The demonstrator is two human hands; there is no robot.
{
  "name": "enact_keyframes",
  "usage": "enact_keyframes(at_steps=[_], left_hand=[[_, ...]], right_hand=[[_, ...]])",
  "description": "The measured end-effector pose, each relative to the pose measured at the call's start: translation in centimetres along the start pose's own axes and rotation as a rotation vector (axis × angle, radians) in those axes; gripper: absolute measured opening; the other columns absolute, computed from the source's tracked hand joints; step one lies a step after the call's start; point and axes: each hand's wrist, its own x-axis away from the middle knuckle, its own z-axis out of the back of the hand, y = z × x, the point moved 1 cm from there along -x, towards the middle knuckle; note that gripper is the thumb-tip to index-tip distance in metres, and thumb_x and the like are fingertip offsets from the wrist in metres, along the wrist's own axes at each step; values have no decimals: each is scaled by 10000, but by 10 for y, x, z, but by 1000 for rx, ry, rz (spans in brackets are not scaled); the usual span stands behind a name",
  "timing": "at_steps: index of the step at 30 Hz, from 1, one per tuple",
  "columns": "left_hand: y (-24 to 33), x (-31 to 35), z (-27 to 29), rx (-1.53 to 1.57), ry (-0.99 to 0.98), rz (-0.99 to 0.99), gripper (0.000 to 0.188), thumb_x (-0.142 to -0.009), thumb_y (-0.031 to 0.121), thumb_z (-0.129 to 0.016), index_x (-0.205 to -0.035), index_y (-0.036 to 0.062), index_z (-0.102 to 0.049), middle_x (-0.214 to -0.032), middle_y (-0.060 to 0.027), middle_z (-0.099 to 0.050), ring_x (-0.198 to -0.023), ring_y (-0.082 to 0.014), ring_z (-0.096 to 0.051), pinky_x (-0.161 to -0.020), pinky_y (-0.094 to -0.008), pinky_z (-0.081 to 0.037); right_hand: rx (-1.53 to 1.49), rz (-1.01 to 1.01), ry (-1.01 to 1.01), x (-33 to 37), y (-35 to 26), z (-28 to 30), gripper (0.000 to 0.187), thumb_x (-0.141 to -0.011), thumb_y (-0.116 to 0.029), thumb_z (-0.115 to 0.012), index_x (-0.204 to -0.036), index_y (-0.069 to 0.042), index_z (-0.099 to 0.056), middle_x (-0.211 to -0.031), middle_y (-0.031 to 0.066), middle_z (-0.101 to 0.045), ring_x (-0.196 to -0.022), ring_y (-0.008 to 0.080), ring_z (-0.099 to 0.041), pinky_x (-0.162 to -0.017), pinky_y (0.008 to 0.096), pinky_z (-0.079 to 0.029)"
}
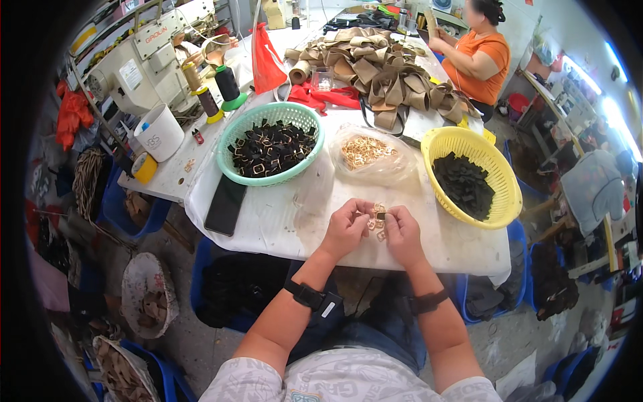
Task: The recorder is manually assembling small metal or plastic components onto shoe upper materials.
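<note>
My left hand (349,226) and my right hand (403,234) meet over the white table near its front edge, both with fingers pinched. Between the fingertips is a small black strip (381,216), gripped by my right hand. My left fingers close on a small gold buckle (376,210) against it. Several loose gold buckles (381,234) lie beneath my hands. Beyond them sits a clear plastic bag (406,167) of gold buckles. At right a yellow basket (506,177) contains black strips (463,186); at left a mint-green basket (260,179) contains black strips fitted with gold buckles.
A black phone (226,206) lies left of my hands. Thread cones (227,83), a white bucket (159,134) and a sewing machine (144,63) stand farther left. Brown pieces (375,60) pile up at the back. A person in orange (477,63) works at the far right.
</note>
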Motion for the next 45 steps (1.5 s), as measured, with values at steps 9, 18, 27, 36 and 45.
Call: enact_keyframes(at_steps=[9, 18, 27, 36, 45], left_hand=[[1, -3, 8, -86, -160, -7, 175, -919, 57, -592, -1070, 4, -663, -809, -3, -612, -637, -46, -546, -537, -186, -429], [3, -2, 6, -134, -214, 22, 83, -921, 48, -575, -989, 12, -606, -768, 7, -596, -650, -47, -546, -563, -191, -436], [-2, -3, 5, -229, -193, -59, 60, -936, 1, -501, -985, 10, -535, -760, -11, -544, -634, -74, -534, -564, -222, -446], [-6, 0, 1, -339, -112, -176, 113, -913, -48, -464, -987, 18, -518, -770, -26, -540, -639, -86, -538, -569, -236, -453], [-5, 0, 1, -315, -121, -183, 114, -912, -50, -484, -987, 28, -520, -778, -21, -538, -649, -85, -540, -570, -229, -446]], right_hand=[[-257, -161, -144, -4, 0, 6, 117, -970, -99, -494, -901, -13, -535, -658, -10, -515, -546, 54, -455, -505, 211, -378], [-289, -191, -203, -7, 0, 10, 96, -952, -87, -525, -899, -10, -552, -680, -9, -529, -556, 53, -472, -503, 205, -384], [-185, -108, -59, -4, 1, 3, 56, -916, -51, -587, -902, -26, -538, -726, -8, -556, -599, 52, -499, -536, 207, -414], [121, 127, 42, -1, -3, -2, 75, -883, -24, -609, -886, -23, -534, -742, 16, -555, -636, 82, -515, -561, 237, -428], [-105, -40, -61, -3, -6, -1, 29, -906, -11, -563, -904, -20, -535, -725, 9, -556, -592, 60, -510, -537, 216, -422]])
